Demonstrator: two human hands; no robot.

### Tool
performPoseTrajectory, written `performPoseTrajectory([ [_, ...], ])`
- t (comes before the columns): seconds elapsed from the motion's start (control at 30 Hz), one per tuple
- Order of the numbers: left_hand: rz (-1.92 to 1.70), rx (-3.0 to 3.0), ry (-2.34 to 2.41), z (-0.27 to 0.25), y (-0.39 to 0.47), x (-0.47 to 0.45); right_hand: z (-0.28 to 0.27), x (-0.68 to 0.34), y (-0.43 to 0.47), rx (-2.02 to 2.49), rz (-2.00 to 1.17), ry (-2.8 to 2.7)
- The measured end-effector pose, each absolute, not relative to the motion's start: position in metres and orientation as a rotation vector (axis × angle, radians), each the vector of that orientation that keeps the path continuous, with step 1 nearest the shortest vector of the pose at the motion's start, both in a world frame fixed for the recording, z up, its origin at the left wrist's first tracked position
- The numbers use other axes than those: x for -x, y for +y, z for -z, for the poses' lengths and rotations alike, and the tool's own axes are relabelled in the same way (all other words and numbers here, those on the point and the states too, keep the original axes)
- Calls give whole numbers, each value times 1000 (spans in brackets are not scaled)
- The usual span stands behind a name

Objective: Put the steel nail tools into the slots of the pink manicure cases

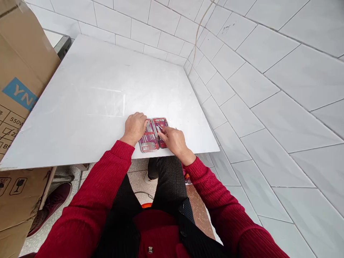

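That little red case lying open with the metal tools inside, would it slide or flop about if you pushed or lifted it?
The open red case lies flat on a smooth, glossy white table, so a push would probably slide it easily; the left hand rests on its left half. Lifted by one half, it would likely fold at the middle hinge. Its many metal tools probably make it heavy for its size.

A white tabletop fills the centre-left of the frame, set against a wall of white tiles that runs across the top and down the whole right side, where a thin pale cable hangs near the corner at the upper centre. Brown cardboard boxes stand along the left edge, the upper one bearing a blue label and black printed figures, the lower one fragile-goods symbols. A dark red shoe rests on the speckled floor at the lower left, beneath the table's near edge.
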State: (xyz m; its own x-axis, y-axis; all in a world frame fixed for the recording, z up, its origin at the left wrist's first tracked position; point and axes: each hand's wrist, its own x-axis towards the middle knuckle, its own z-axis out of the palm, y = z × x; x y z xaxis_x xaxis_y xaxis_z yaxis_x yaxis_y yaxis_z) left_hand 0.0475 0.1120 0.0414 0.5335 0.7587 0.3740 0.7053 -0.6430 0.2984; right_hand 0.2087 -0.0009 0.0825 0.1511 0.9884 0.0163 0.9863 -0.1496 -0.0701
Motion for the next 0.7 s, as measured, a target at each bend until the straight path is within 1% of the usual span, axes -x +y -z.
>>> performPoseTrajectory([
  [0.17,-740,-2645,1259,-44,113,-47,-87,-260,-17,2442,-24,-1752],
  [0.3,-725,-2649,1264,-44,114,-47,-82,-290,-34,2600,-95,-1655],
  [0.47,-741,-2654,1253,-44,114,-47,-78,-290,-40,2675,-206,-1645],
  [0.7,-743,-2641,1255,-44,115,-46,-85,-282,-24,2812,-207,-1804],
])
